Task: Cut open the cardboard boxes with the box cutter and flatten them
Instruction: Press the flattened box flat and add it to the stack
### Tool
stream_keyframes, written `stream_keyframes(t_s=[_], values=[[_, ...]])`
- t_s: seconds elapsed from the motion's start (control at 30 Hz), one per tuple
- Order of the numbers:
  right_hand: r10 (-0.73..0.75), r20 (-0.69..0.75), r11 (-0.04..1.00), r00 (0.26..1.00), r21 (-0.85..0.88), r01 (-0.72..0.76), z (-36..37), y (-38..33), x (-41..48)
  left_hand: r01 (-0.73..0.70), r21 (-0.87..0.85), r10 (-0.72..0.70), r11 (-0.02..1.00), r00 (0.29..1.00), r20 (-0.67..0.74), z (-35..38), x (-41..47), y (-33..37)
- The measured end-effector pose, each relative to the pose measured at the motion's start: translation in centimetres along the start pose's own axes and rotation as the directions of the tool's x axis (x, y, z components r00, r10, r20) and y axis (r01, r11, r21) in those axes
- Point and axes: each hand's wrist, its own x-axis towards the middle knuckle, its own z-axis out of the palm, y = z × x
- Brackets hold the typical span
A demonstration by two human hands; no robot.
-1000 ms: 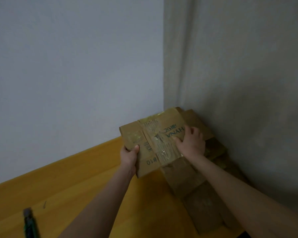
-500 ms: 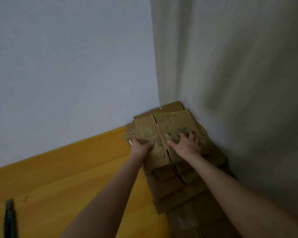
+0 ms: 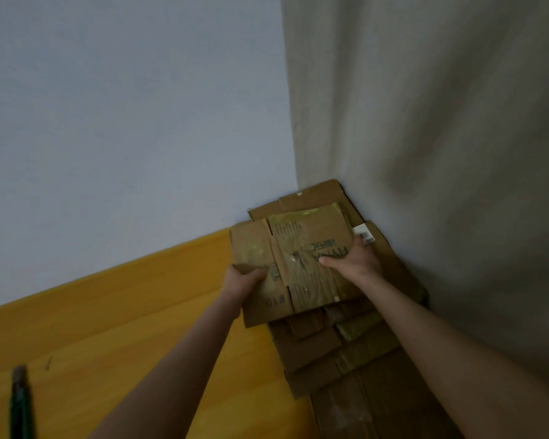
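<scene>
Fingers (image 3: 330,262) of the right hand (image 3: 360,259) and left hand (image 3: 243,280) gripped the flattened box (image 3: 301,248); best pressed squarely onto the pile (image 3: 314,346).

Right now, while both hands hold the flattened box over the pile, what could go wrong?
The flattened box overhangs the uneven pile on the left, so it may slide off when the left hand and right hand release it. The box cutter lies on the floor; a knee or foot might land on it.
</scene>
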Motion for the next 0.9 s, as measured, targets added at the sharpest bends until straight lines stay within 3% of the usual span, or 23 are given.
stream_keyframes(t_s=[0.07,0.4,0.6,0.77,0.9], values=[[-0.014,-0.010,1.000,1.000,0.016,0.014,0.5,-0.3,-0.4,0.037,-0.109,-0.035,0.993,0.999,0.021,-0.2,-0.1,-0.5],[-0.145,0.126,0.968,0.981,0.223,0.114,5.9,-3.7,-5.3,0.177,-0.259,-0.167,0.949,0.984,0.061,-9.1,-1.3,-4.9],[-0.210,0.124,0.920,0.970,0.361,0.154,7.7,-7.0,-8.1,0.083,-0.362,-0.116,0.928,0.991,-0.071,-13.9,-2.3,-5.8],[-0.309,0.198,0.915,0.930,0.328,0.235,11.3,-11.7,-10.9,0.018,-0.389,-0.093,0.921,0.980,-0.175,-19.9,-3.0,-7.6],[-0.294,0.264,0.931,0.919,0.295,0.213,15.3,-14.0,-12.3,0.030,-0.415,-0.136,0.909,0.964,-0.229,-23.6,-2.7,-9.6]])
